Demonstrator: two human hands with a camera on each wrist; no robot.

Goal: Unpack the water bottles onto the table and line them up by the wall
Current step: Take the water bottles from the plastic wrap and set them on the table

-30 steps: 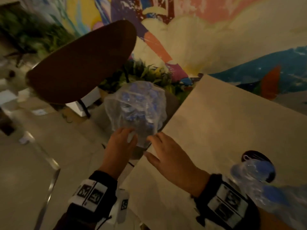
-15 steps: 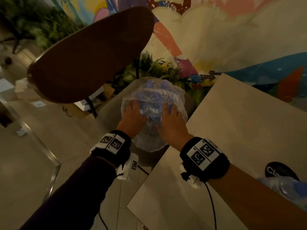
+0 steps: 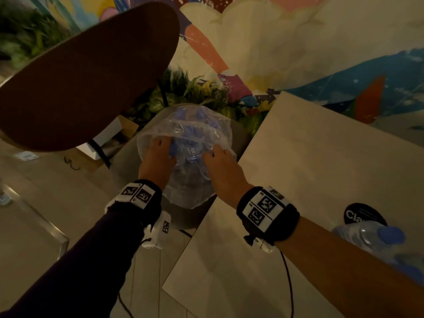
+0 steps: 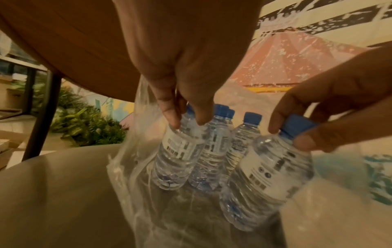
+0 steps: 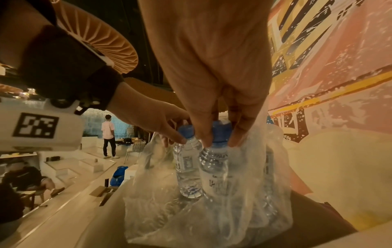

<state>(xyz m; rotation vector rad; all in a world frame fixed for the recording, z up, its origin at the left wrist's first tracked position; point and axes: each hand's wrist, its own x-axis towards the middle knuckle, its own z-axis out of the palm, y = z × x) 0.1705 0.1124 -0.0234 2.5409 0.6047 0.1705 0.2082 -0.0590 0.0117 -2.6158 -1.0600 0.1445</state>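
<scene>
- Both hands are down inside the clear plastic bag (image 3: 183,134), where a second ago they only hovered at its mouth; the left hand (image 4: 180,75) pinches the neck of one water bottle (image 4: 180,154) and the right hand (image 5: 216,87) pinches the blue cap of another bottle (image 5: 214,161).
- That shift suggests the next pair is about to be lifted out, so unpacking is under way but far from done.
- Several more bottles (image 4: 214,151) stand upright and crowded in the bag, which sits on a pale rounded seat (image 3: 128,161) just beside the table (image 3: 321,168), not on it.
- One bottle (image 3: 371,239) already lies at the table's near right edge, well away from the painted wall (image 3: 298,42).
- Bag film is thin, crinkled and glossy, clinging round the fingers; it may drag on a rising bottle.
- Bottles are ribbed clear plastic with white labels, likely slippery and easily dented.
</scene>
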